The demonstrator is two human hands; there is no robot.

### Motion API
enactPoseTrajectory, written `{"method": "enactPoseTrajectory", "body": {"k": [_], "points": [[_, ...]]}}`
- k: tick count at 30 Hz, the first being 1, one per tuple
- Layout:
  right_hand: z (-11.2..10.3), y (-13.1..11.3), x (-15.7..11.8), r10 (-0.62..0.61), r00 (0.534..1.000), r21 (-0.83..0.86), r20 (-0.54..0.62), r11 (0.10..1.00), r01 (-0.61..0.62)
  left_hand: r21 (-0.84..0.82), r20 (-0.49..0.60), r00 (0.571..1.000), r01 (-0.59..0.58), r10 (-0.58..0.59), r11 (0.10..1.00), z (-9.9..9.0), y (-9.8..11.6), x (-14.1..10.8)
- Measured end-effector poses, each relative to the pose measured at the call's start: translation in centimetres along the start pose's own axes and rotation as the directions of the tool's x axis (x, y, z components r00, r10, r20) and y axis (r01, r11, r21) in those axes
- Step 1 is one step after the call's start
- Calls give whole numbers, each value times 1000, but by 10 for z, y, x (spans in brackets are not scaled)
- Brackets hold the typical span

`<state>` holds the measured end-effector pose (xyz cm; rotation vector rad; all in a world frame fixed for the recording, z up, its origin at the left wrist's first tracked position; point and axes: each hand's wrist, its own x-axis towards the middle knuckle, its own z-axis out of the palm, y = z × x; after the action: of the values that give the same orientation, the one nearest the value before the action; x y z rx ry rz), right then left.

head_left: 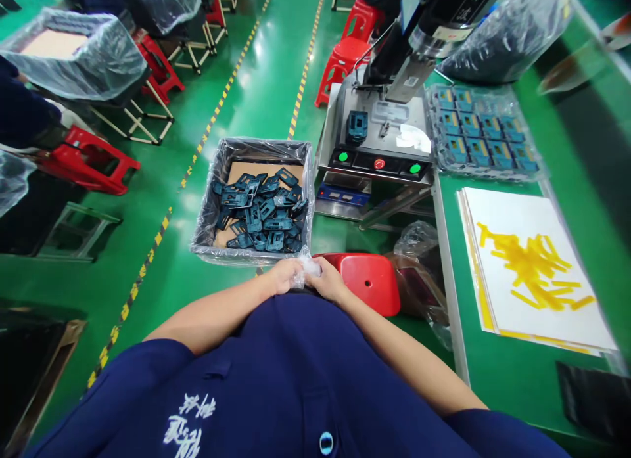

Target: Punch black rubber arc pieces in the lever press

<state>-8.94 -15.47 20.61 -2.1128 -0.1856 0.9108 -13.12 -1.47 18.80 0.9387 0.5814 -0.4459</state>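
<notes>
In front of my waist, both hands are closed on a bunched piece of clear plastic film (309, 267). My left hand (286, 276) grips its left side, and my right hand (328, 280) pinches it from the right. The film is at the near right corner of a lined bin (206, 238); I cannot tell whether it is part of that bin's liner. Inside the bin, dark teal plastic housings (266, 209) lie in a loose heap on brown cardboard. A red stool (369, 284) stands just right of my right hand.
At right, a bench machine (379, 149) with green and red buttons carries one dark housing (357, 126). Beside it on the green table are a clear tray of housings (483, 133) and white sheets with yellow strips (537, 267). A seated person (24, 110) is at far left.
</notes>
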Motion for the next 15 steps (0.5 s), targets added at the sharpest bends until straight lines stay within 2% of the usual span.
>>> {"method": "enactPoseTrajectory", "body": {"k": [2,3,6,9,11,13,15], "points": [[2,1,2,30,998,-35,-50,999,-32,-127,54,992,124,-118,984,0,5,-4],[3,1,3,43,996,-54,-82,997,-48,-132,67,991,124,-116,984,1,6,-6],[3,-3,9,62,978,-119,-197,989,-86,27,37,999,-33,32,999,4,4,-9],[3,-8,16,56,960,-145,-274,985,-99,284,44,984,-176,171,942,7,1,-9],[2,-10,19,49,958,-126,-282,988,-88,351,66,977,-215,205,912,10,1,-9],[2,-9,21,44,965,-83,-257,994,-67,280,74,979,-204,190,938,12,2,-9],[1,-6,20,42,981,-15,-190,999,-46,154,65,989,-144,135,978,14,3,-9]]}}
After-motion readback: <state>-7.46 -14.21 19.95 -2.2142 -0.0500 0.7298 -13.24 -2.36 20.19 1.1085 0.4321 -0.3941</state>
